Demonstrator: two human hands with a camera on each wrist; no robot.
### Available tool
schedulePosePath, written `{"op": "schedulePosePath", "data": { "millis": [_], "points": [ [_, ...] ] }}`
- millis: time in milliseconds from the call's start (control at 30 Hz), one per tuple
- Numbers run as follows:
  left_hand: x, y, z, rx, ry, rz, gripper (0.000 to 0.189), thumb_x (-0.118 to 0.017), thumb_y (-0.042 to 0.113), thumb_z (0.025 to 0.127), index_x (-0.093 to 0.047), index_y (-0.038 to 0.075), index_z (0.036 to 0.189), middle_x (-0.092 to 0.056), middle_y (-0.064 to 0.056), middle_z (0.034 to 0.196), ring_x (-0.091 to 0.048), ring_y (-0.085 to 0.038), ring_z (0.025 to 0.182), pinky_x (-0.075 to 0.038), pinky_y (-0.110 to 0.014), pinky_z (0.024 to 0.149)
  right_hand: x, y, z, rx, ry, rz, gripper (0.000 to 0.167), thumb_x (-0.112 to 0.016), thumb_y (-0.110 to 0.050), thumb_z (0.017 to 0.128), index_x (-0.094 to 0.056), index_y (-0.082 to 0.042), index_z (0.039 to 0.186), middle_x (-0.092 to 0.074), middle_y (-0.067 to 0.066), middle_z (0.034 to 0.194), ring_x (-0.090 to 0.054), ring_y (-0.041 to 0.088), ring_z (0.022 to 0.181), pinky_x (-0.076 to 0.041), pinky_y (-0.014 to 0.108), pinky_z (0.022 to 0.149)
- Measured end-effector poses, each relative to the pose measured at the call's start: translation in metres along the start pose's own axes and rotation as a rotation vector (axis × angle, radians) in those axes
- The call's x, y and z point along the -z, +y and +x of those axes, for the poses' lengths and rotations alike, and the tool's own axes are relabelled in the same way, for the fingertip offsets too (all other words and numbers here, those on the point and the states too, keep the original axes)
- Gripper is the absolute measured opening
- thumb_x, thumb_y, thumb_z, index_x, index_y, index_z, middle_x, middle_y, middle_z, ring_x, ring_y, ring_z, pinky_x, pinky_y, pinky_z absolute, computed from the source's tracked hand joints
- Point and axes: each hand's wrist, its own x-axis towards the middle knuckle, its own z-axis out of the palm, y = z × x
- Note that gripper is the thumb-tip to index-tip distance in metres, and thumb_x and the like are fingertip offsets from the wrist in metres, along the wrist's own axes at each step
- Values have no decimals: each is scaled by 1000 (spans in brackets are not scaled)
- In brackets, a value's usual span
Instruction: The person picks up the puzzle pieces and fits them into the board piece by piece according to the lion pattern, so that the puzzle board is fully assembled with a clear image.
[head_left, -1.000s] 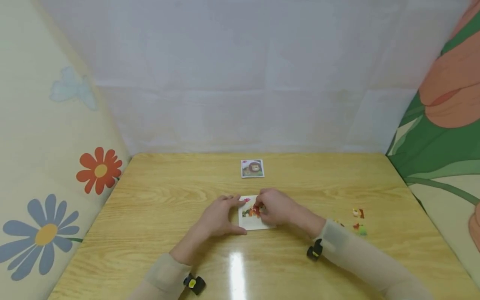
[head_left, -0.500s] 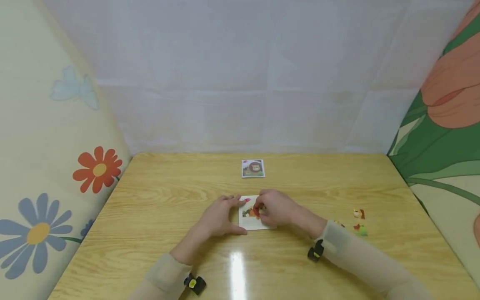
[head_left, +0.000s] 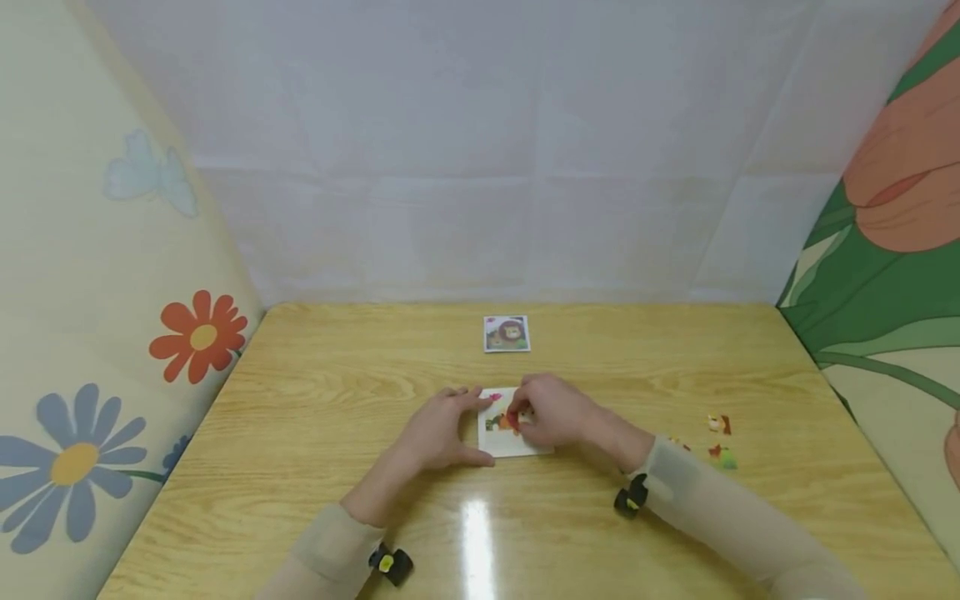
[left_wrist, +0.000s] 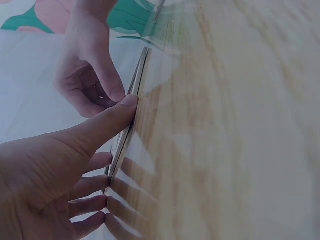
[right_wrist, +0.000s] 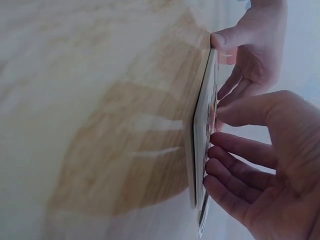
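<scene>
A white square puzzle board (head_left: pixel 513 447) lies on the wooden table, with coloured pieces (head_left: pixel 502 423) across its middle and a pink patch near its far left corner. My left hand (head_left: pixel 437 429) stands at the board's left side, the thumb at its near edge and the other fingertips along its left side. Over the right half is my right hand (head_left: pixel 558 412), thumb and index finger pinching a small puzzle piece, mostly hidden by the fingers, against the board. In the right wrist view, the right fingertips (right_wrist: pixel 214 137) meet the board's printed face.
Behind the board lies a square picture card (head_left: pixel 507 334) with a lion on it. To the right, several loose puzzle pieces (head_left: pixel 720 425) lie beside the right forearm. A white cloth (head_left: pixel 480 167) hangs at the table's far edge, with flower-print panels either side.
Both hands keep nearly the same place on the board, with only slight finger motion of the right hand. The whole head view has shifted a little.
</scene>
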Motion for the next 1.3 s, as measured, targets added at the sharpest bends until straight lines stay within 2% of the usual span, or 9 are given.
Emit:
{"op": "schedulePosePath", "data": {
  "millis": [200,333,533,767,1000,1300],
  "points": [
    [1,2,-1,-7,4,3,85,-98,50,71,-68,16,143,-54,-14,161,-50,-43,147,-45,-59,122,-1,0,1,-1,15,-26,11,-83,-16,88,-82,-11,98,-72,-1,90,-60,8,79,-55,23,74],
    [3,3,-2,-7,8,4,85,-98,50,71,-68,16,143,-54,-15,161,-50,-43,147,-44,-59,122,0,1,1,-23,19,-1,9,-82,-18,90,-82,-14,98,-71,-3,90,-61,8,82,-56,25,76],
    [3,4,-4,-4,4,10,85,-98,50,69,-69,17,142,-54,-15,161,-51,-43,146,-44,-59,122,17,10,-6,-35,77,19,10,-77,-13,93,-81,-10,102,-76,1,94,-66,12,85,-60,27,77],
    [4,4,-4,10,-4,20,88,-98,51,69,-67,18,144,-53,-11,163,-49,-42,149,-41,-59,124,54,34,-27,-82,137,-26,17,-71,-9,94,-79,-2,107,-78,8,99,-70,19,90,-63,36,83],
    [5,5,-4,-1,-2,20,88,-98,51,69,-68,16,144,-53,-12,162,-49,-42,149,-41,-59,125,83,66,-56,-103,185,-112,16,-70,-9,94,-80,-3,105,-78,8,97,-71,19,87,-63,41,80],
    [4,4,-4,9,-4,15,88,-98,51,69,-67,16,144,-52,-12,163,-48,-43,150,-41,-60,124,113,88,-97,-172,185,-174,14,-70,-7,97,-78,0,105,-76,8,93,-69,20,83,-61,43,75]
  ]
}}
